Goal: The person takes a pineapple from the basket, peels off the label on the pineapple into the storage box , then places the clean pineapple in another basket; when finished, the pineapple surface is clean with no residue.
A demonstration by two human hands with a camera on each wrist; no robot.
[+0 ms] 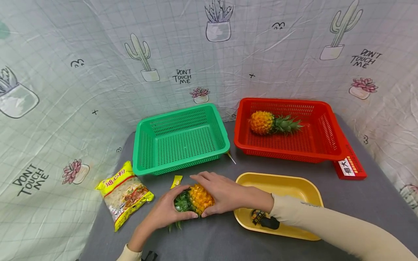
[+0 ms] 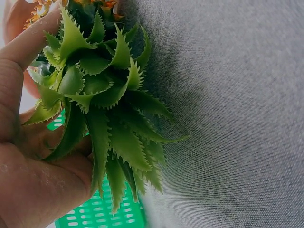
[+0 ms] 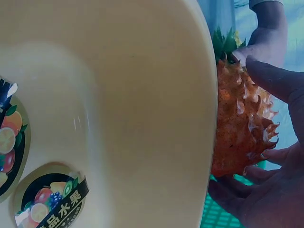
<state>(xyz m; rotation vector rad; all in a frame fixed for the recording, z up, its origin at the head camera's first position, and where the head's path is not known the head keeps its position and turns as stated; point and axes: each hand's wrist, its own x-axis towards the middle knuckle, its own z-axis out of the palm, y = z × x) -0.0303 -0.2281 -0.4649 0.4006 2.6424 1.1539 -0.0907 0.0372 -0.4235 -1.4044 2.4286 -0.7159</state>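
Note:
A toy-like orange pineapple (image 1: 201, 198) with a green leafy crown (image 2: 102, 90) lies on the grey table between my two hands. My left hand (image 1: 168, 207) curls round the crown end, its thumb along the near side. With its fingers and thumb, my right hand (image 1: 223, 194) grips the orange body, seen also as a spiky fruit (image 3: 242, 118) in the right wrist view. Both thumbs come close together on the near side. Just beyond the left fingers lies a small yellow packet (image 1: 177, 180), partly hidden.
A green basket (image 1: 181, 159) stands behind the hands. The red basket (image 1: 287, 154) at right holds another pineapple (image 1: 262, 122), with a red box (image 1: 354, 168) beside it. Under my right forearm is a yellow basin (image 1: 277, 177) with round fruit stickers (image 3: 50, 194). At left lies a pasta bag (image 1: 125, 194).

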